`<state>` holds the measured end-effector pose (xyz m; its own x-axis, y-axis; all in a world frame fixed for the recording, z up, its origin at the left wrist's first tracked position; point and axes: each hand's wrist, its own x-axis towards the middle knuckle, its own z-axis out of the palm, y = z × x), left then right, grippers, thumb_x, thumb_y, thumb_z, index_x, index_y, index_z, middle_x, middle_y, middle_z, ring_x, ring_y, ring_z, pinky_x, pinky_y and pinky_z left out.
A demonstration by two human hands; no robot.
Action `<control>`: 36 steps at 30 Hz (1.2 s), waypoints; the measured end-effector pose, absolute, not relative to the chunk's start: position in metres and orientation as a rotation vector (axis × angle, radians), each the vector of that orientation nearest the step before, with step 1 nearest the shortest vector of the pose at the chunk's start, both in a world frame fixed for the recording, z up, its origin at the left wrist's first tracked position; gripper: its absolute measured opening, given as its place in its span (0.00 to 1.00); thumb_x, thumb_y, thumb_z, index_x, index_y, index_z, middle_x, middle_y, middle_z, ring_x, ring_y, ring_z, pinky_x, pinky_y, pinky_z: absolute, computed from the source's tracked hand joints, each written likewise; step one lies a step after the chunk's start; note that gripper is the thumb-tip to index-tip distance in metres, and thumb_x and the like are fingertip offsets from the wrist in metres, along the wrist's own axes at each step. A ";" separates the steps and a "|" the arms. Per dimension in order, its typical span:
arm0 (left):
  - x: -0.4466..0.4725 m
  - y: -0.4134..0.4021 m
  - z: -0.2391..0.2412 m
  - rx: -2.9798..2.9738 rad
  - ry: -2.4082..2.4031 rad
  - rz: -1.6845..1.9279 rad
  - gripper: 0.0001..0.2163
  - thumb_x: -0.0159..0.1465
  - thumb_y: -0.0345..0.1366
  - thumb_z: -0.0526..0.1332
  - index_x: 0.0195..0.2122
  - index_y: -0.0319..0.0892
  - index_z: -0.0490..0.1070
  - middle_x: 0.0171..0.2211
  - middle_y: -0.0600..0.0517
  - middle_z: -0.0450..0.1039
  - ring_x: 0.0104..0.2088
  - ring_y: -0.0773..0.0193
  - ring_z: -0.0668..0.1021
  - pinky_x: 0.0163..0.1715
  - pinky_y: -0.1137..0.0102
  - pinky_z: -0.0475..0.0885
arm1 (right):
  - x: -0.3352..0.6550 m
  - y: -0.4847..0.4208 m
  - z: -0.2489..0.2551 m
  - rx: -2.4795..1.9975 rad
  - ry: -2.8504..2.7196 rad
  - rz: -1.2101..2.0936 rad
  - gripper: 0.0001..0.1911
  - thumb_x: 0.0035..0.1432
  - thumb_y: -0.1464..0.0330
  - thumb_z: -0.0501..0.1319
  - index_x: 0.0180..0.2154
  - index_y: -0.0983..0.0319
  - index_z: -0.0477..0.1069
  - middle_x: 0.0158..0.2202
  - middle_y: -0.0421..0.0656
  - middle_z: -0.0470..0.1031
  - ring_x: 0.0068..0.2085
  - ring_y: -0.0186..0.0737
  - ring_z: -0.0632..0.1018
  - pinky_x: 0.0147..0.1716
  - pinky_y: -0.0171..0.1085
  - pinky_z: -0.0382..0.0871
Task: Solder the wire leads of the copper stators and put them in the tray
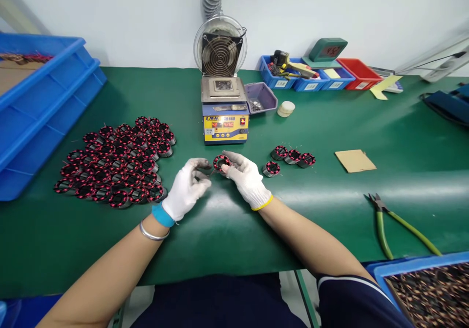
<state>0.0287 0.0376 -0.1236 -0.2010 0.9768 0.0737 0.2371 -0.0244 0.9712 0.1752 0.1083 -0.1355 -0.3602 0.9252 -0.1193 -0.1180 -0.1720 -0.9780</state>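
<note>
Both my hands wear white gloves and meet over the green mat (227,230) in front of the solder pot. My right hand (247,179) grips a round wound coil (221,162) with red wire, held up between fingers and thumb. My left hand (186,188) is closed beside it, fingertips pinched near the coil's wire leads. A large cluster of the same coils (117,164) lies to the left. Several more coils (291,158) sit to the right of my hands.
A yellow-and-blue solder pot (224,110) with a fan (220,49) stands behind my hands. Green-handled cutters (395,223) lie at right, with a cardboard piece (354,161). Blue crates (36,103) sit at left, small bins (318,76) at back, a tray of parts (432,294) at bottom right.
</note>
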 end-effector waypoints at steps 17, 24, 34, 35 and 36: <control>0.030 0.034 -0.120 1.234 1.520 1.567 0.14 0.60 0.46 0.57 0.25 0.41 0.66 0.17 0.55 0.67 0.16 0.71 0.66 0.15 0.75 0.60 | 0.171 0.094 -0.134 -0.920 -1.382 1.457 0.29 0.44 0.64 0.66 0.51 0.61 0.69 0.45 0.47 0.77 0.42 0.44 0.78 0.41 0.43 0.76; 0.045 0.024 -0.119 1.300 1.395 1.584 0.14 0.63 0.43 0.57 0.24 0.41 0.65 0.19 0.55 0.68 0.17 0.71 0.68 0.16 0.75 0.63 | 0.173 0.094 -0.135 -0.967 -1.472 1.310 0.28 0.45 0.64 0.65 0.51 0.60 0.69 0.43 0.45 0.77 0.41 0.42 0.79 0.44 0.42 0.75; 0.044 0.045 -0.146 1.261 1.579 1.401 0.17 0.61 0.47 0.58 0.44 0.39 0.68 0.34 0.48 0.77 0.31 0.64 0.78 0.33 0.68 0.74 | 0.167 0.189 -0.072 -1.015 -1.895 0.577 0.28 0.53 0.64 0.62 0.55 0.62 0.64 0.51 0.45 0.72 0.51 0.44 0.74 0.53 0.43 0.68; 0.043 0.047 -0.147 1.292 1.597 1.321 0.18 0.60 0.47 0.58 0.45 0.39 0.68 0.36 0.47 0.77 0.34 0.62 0.79 0.37 0.66 0.74 | 0.163 0.209 -0.061 -0.999 -1.957 0.446 0.28 0.53 0.65 0.61 0.56 0.63 0.64 0.51 0.46 0.72 0.52 0.44 0.73 0.55 0.43 0.66; 0.043 0.048 -0.148 1.321 1.607 1.254 0.19 0.60 0.46 0.59 0.46 0.39 0.69 0.38 0.46 0.78 0.36 0.61 0.79 0.40 0.65 0.74 | 0.159 0.229 -0.051 -0.997 -2.013 0.324 0.28 0.53 0.66 0.61 0.56 0.64 0.64 0.51 0.46 0.71 0.52 0.44 0.72 0.56 0.43 0.65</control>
<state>0.0426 0.0479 -0.1477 -0.2372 0.9695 0.0611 0.2947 0.0119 0.9555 0.1588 0.2286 -0.0505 -0.3264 0.7496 0.5758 0.5313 0.6493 -0.5442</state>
